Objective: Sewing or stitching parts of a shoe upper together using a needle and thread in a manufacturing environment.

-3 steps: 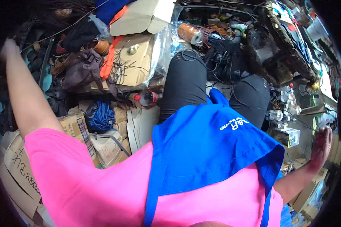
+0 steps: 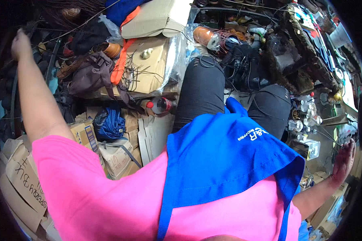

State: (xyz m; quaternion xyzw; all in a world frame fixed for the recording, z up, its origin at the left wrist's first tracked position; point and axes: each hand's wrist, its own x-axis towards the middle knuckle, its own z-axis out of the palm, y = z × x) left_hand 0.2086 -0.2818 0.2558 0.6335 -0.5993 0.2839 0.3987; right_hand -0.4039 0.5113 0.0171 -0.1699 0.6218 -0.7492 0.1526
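Observation:
Both my arms are spread wide to the sides. My left hand (image 2: pixel 21 45) is raised at the far left rim, near dark footwear. Its fingers are blurred, and whatever they may hold does not show. At the right rim my right hand (image 2: pixel 342 162) points upward with fingers stretched out. Thin dark lines pass close to its fingertips; whether they touch it I cannot make out. Black shoes (image 2: pixel 245 66) with loose laces lie beyond my knees, touched by neither hand. A thin black cord (image 2: pixel 205 60) loops over my left knee.
A brown bag (image 2: pixel 93 74) and a cardboard sheet (image 2: pixel 147 60) lie ahead on the left. A red-capped bottle (image 2: pixel 160 105) lies beside my left leg. Cardboard boxes (image 2: pixel 114 158) crowd the left, thread spools (image 2: pixel 305 114) the right. A large orange spool (image 2: pixel 206 37) lies ahead.
My left hand has shifted slightly up and inward. The whole view has moved a little, so the surroundings sit slightly farther right and lower. My right hand stays nearly where it was.

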